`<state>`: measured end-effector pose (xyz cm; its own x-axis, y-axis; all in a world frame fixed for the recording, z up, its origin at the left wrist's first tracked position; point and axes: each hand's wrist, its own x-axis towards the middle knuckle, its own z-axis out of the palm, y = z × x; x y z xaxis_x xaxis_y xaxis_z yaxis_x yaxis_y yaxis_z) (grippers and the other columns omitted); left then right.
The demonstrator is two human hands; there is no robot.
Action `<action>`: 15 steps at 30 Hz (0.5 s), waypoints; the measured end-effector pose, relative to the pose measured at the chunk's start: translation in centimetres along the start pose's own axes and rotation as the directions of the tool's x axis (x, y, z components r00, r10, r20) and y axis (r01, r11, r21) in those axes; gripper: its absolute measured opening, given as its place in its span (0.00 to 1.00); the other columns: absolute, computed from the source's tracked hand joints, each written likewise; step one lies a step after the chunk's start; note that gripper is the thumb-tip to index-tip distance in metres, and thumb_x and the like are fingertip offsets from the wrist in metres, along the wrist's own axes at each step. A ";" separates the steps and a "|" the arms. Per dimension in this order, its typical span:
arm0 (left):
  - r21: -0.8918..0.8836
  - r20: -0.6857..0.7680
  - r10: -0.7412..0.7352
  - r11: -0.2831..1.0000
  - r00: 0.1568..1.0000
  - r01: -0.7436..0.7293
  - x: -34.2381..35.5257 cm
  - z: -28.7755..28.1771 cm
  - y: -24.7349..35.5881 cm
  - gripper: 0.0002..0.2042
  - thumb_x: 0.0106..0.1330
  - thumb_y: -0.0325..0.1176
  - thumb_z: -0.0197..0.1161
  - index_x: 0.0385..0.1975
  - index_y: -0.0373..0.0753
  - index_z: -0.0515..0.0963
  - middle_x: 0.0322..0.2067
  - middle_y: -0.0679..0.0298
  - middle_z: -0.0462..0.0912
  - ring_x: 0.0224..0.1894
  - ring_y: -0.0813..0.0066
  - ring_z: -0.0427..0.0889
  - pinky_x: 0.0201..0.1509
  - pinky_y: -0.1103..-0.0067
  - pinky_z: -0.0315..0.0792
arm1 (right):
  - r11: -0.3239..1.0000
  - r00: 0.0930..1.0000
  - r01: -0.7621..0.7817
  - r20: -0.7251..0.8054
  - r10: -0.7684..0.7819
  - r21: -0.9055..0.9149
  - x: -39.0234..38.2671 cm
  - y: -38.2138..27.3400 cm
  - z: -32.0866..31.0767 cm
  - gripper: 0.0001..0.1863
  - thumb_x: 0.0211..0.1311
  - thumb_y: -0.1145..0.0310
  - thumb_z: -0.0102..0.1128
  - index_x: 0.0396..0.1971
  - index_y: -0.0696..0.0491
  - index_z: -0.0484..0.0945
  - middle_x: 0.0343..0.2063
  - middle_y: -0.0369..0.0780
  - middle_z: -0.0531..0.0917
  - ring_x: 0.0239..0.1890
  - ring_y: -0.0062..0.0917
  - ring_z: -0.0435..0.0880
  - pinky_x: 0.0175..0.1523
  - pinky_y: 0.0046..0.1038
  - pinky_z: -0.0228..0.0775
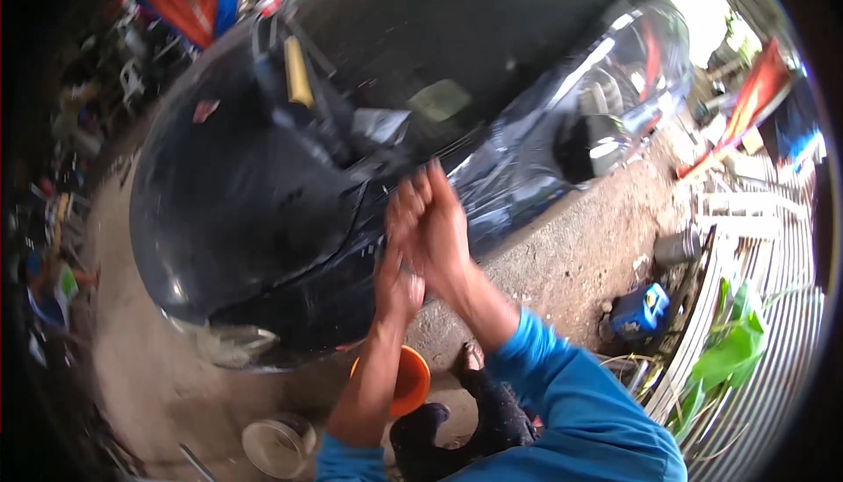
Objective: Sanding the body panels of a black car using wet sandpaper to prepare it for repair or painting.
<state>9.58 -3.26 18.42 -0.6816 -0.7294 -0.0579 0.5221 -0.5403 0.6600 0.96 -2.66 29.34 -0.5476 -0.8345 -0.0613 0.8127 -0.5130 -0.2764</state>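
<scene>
My left hand (401, 280) and my right hand (445, 232) are raised together in front of a black car (255, 166), touching palm to palm. Motion smears the fingers, so how far they are curled is unclear. I cannot make out anything held between them. Past my fingertips lies the base of the car's windshield (457, 25). A piece of silvery sheet (380, 125) and a long yellow strip (299, 74) rest there. Below my left forearm stands an orange bucket (428, 375), partly hidden by the arm.
A pale bucket (279, 447) is on the ground at lower left. To the right are a blue container (641, 311), a grey metal can (677, 248) and a leafy green plant (733, 355) beside corrugated sheeting (781, 350). The car's side mirror (590, 147) juts out.
</scene>
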 end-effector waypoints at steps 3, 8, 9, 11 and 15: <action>0.682 0.260 0.087 0.688 0.962 -0.246 10.6 8.2 -0.7 0.29 0.75 0.42 0.53 0.71 0.32 0.59 0.70 0.53 0.63 0.70 0.59 0.66 0.69 0.65 0.64 | 0.401 0.837 0.524 0.366 -0.407 -0.752 9.9 -10.6 0.0 0.22 0.79 0.59 0.44 0.27 0.57 0.75 0.21 0.40 0.79 0.25 0.28 0.78 0.34 0.29 0.70; 0.492 0.807 -0.076 -0.464 0.586 -0.737 18.8 15.1 -5.5 0.34 0.63 0.34 0.64 0.69 0.31 0.62 0.71 0.46 0.59 0.74 0.52 0.59 0.77 0.58 0.53 | -0.800 0.735 0.311 0.664 -0.140 -0.512 16.6 -28.7 -6.2 0.24 0.72 0.57 0.51 0.60 0.56 0.75 0.64 0.50 0.72 0.70 0.44 0.65 0.75 0.46 0.51; 0.345 0.814 -0.179 -0.617 0.553 -0.707 19.9 15.5 -5.5 0.36 0.61 0.35 0.66 0.69 0.32 0.62 0.72 0.49 0.58 0.74 0.55 0.58 0.77 0.58 0.53 | -0.863 0.766 0.253 0.636 -0.097 -0.437 16.6 -30.9 -7.3 0.28 0.71 0.55 0.51 0.67 0.53 0.69 0.70 0.49 0.64 0.75 0.44 0.56 0.77 0.48 0.46; 0.325 0.823 -0.221 -0.572 0.523 -0.753 22.2 17.0 -5.4 0.34 0.64 0.39 0.62 0.68 0.30 0.63 0.71 0.48 0.60 0.75 0.53 0.57 0.78 0.56 0.50 | -0.931 0.723 0.290 0.688 0.062 -0.221 16.5 -34.5 -8.5 0.31 0.71 0.54 0.52 0.69 0.52 0.66 0.72 0.47 0.62 0.76 0.43 0.55 0.77 0.48 0.45; 0.287 0.817 -0.268 -0.579 0.511 -0.763 24.5 19.9 -7.2 0.35 0.65 0.39 0.63 0.69 0.29 0.61 0.71 0.46 0.59 0.75 0.50 0.56 0.78 0.55 0.49 | -0.908 0.684 0.159 0.707 -0.183 -0.388 22.9 -41.7 -8.5 0.31 0.73 0.51 0.47 0.70 0.51 0.64 0.73 0.47 0.59 0.77 0.43 0.51 0.78 0.48 0.41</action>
<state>-21.11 -8.92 27.20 -0.9069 0.1153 0.4053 0.0707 0.9898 -0.1235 -47.17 1.39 31.33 -0.3819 -0.6189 0.6864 -0.9020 0.4113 -0.1310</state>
